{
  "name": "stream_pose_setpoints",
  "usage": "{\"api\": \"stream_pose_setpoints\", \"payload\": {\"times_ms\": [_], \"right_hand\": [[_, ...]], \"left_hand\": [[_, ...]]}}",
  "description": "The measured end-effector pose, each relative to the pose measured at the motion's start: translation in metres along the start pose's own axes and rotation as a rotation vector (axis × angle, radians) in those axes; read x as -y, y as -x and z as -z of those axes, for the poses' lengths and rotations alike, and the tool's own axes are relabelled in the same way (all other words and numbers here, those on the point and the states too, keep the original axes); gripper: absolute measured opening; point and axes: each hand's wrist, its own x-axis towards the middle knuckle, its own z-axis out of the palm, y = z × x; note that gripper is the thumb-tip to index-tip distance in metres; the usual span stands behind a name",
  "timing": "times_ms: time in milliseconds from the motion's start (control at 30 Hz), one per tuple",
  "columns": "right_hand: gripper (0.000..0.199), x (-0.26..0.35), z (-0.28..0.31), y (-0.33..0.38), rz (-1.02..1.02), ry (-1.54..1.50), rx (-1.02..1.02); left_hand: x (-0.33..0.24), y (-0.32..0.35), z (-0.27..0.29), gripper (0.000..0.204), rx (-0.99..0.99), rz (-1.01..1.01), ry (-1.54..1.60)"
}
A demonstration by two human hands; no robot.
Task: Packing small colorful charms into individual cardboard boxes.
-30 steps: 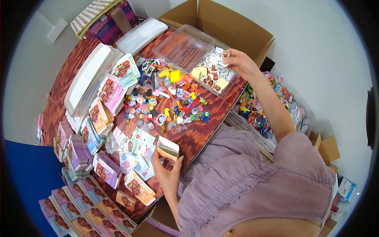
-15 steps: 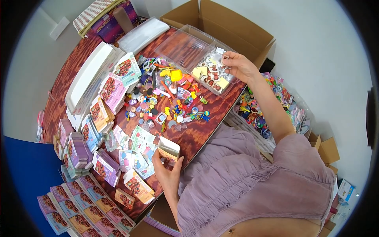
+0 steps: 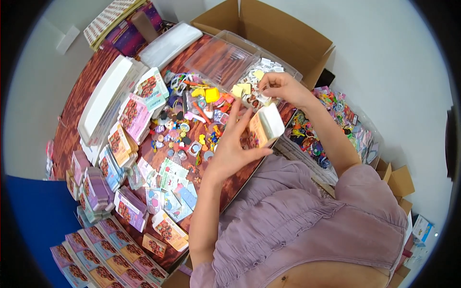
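Note:
My left hand [image 3: 230, 149] has its thumb and fingers around a small orange and cream carton [image 3: 258, 133]. The carton is tilted over the near table edge, its white end towards my right hand. My right hand [image 3: 287, 91] is pinched closed just above it; what its fingertips hold, if anything, is too hidden to name. Beneath those fingertips, small white, brown and yellow pieces [image 3: 247, 90] fill one part of a clear plastic container [image 3: 218, 61]. A pile of colourful small trinkets [image 3: 185, 129] spreads over the table beside my left hand.
Flat printed cartons in stacks [image 3: 98, 185] and a white tray [image 3: 103, 98] line the table's left side. Patterned paper packets [image 3: 173, 175] lie near my left forearm. A cardboard box [image 3: 283, 33] stands behind; a bag of trinkets [image 3: 345, 120] sits right of the table.
My left hand has carried the carton up and right from the near table edge to beside my right hand. My right hand has shifted slightly left and down over the small pieces.

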Motion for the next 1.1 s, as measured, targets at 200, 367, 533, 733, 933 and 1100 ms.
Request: {"api": "stream_pose_setpoints", "payload": {"times_ms": [200,367,533,733,933,1100], "right_hand": [[0.02,-0.01,0.016,0.008,0.02,-0.136,-0.162],[0.027,-0.013,0.02,0.017,0.025,-0.554,-0.235],[0.026,-0.003,-0.01,0.019,-0.022,-0.666,-0.087],[0.019,0.013,-0.107,0.017,0.1,-0.364,-0.079],[0.022,0.029,-0.19,0.027,0.495,0.523,-0.209],[0.02,0.042,-0.213,0.026,0.488,0.512,0.01]], "left_hand": [[0.015,-0.05,0.005,0.076,0.12,0.184,0.396],[0.016,-0.021,0.002,0.068,-0.1,0.266,0.233],[-0.008,0.013,-0.009,0.068,-0.328,0.209,-0.363],[-0.005,0.062,-0.015,0.07,-0.544,0.327,-0.418],[0.007,0.113,-0.018,0.074,-0.767,0.376,-0.468],[0.016,0.144,-0.017,0.075,-0.895,0.38,-0.457]]}}
